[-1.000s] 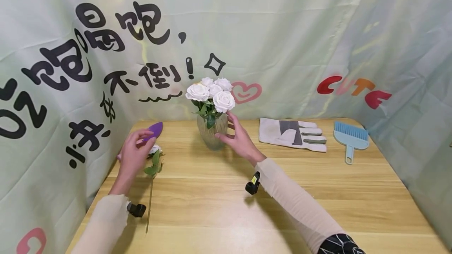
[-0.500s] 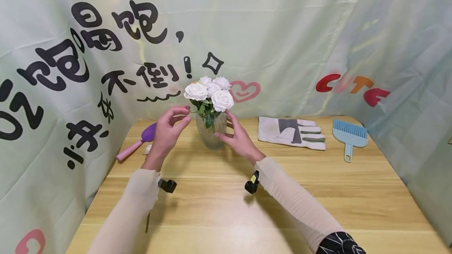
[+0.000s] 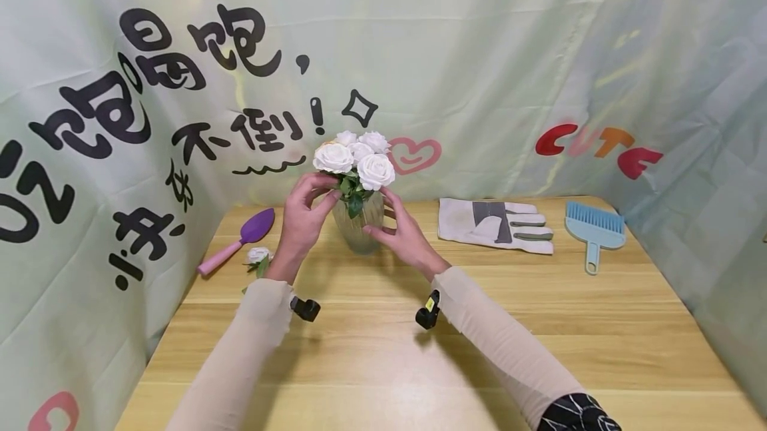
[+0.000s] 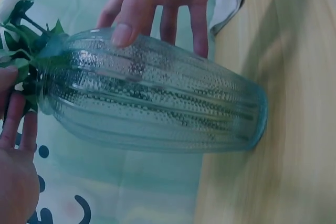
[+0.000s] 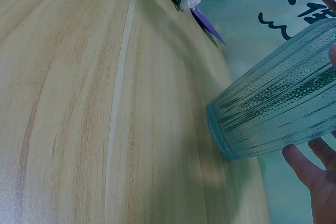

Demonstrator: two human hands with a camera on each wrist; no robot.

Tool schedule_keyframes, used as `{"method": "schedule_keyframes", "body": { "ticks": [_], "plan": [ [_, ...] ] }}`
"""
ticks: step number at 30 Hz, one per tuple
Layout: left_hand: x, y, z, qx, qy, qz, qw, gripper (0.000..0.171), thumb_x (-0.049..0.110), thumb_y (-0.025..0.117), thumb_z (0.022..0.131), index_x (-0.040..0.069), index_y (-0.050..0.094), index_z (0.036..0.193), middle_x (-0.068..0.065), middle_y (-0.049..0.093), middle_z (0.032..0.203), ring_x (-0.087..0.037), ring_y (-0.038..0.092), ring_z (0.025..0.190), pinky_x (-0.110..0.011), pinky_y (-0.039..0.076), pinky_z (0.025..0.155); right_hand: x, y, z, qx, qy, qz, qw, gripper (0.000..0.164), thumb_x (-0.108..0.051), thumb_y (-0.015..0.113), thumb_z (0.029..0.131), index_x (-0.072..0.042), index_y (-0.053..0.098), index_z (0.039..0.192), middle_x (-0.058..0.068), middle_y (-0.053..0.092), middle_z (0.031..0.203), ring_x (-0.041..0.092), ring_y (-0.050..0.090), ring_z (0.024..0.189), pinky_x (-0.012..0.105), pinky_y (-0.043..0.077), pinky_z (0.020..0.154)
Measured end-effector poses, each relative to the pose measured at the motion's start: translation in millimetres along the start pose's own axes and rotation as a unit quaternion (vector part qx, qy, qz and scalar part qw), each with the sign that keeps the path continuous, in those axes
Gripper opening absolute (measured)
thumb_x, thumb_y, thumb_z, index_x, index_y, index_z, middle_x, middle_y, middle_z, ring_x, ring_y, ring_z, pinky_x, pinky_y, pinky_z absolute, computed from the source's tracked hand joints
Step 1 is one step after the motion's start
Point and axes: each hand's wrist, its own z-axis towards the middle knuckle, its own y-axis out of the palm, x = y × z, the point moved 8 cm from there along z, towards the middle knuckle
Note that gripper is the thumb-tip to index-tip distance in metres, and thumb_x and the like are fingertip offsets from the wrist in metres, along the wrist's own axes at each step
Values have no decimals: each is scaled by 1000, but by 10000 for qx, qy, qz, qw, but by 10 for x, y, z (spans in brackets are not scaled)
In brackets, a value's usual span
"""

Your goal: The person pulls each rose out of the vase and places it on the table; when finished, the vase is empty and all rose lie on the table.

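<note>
A ribbed clear glass vase (image 3: 357,228) stands upright on the table with a bunch of white roses (image 3: 353,158) in it. My right hand (image 3: 409,234) holds the vase at its right side, thumb on the front and fingers round the far side. In the left wrist view that thumb (image 4: 123,34) lies against the glass. At the left of the vase's mouth, my left hand (image 3: 303,218) has its fingertips at the green leaves (image 4: 26,61) just under the blossoms, its thumb and fingers loosely bent. Its palm is cut off in the left wrist view.
A single white rose (image 3: 259,256) lies at the left, its stem hidden behind the left sleeve. Beside it lies a purple trowel (image 3: 257,226) with a pink handle. On the right are a work glove (image 3: 494,226) and a blue brush (image 3: 594,234). Printed cloth walls enclose the table.
My left hand has moved right, from over the loose rose and trowel to the leaves at the vase's mouth. The right hand stays on the vase.
</note>
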Motion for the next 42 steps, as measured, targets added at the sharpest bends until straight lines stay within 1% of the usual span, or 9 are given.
{"method": "schedule_keyframes", "body": {
  "ticks": [4,10,13,17,21,24,30,37,42],
  "plan": [
    [0,47,11,-57,76,2,10000,20,-14,74,95,-16,70,114,-5,65,125,-12,62,123,-30,58,111,-5,5,2,7,-3,-2,10000,97,-23,81,101,-34,19,174,17,29,177,44,44,155,50,55,118],
    [-20,89,15,-150,-117,272,9994,23,-7,74,99,-10,73,121,-25,69,127,-11,67,117,-32,58,110,-18,7,-1,22,-15,-14,10000,96,-22,81,101,-33,20,174,18,29,176,44,45,155,51,56,117],
    [-25,71,22,-45,-204,294,9993,22,-5,75,99,-8,74,121,-23,71,124,-9,70,112,-33,60,108,-19,5,-5,28,-6,-29,10000,97,-22,82,101,-33,20,174,18,28,177,44,45,155,51,56,117],
    [31,12,50,215,-111,160,9996,21,-8,74,98,-10,72,119,-3,76,117,-6,72,106,-30,61,102,-11,9,-11,27,42,-45,10000,97,-23,81,101,-34,19,174,18,27,177,44,44,155,52,55,117],
    [147,-46,98,371,155,37,9992,20,-11,72,98,-14,69,117,17,74,113,-4,72,104,-28,60,99,-1,11,-7,24,61,-85,9999,96,-25,81,101,-35,19,174,18,27,177,44,44,155,51,55,118],
    [246,-98,143,531,301,33,9981,21,-9,72,98,-15,68,118,20,72,113,-4,71,105,-26,60,96,0,7,-4,37,66,-97,9999,95,-25,81,101,-34,20,173,18,28,177,44,45,155,51,55,118],
    [504,-267,264,1080,525,-110,9927,22,-9,75,96,-13,70,117,14,73,112,-7,71,99,-23,63,86,-11,5,-9,44,68,-115,9999,94,-24,80,102,-33,20,173,18,29,176,45,45,155,52,55,117],
    [843,-510,465,1502,722,-683,9836,27,-12,73,95,8,78,113,-5,73,109,-18,72,93,-31,68,88,-12,-7,-15,41,88,-88,9999,96,-24,81,101,-35,19,173,18,27,177,45,44,155,53,54,119],
    [1059,-798,576,2039,951,-1140,9677,24,-15,73,92,1,76,110,-11,74,103,-22,72,85,-32,69,80,-8,-2,-9,34,76,-91,9999,96,-24,81,101,-35,19,173,18,27,177,46,44,155,53,53,119]
  ]
}}
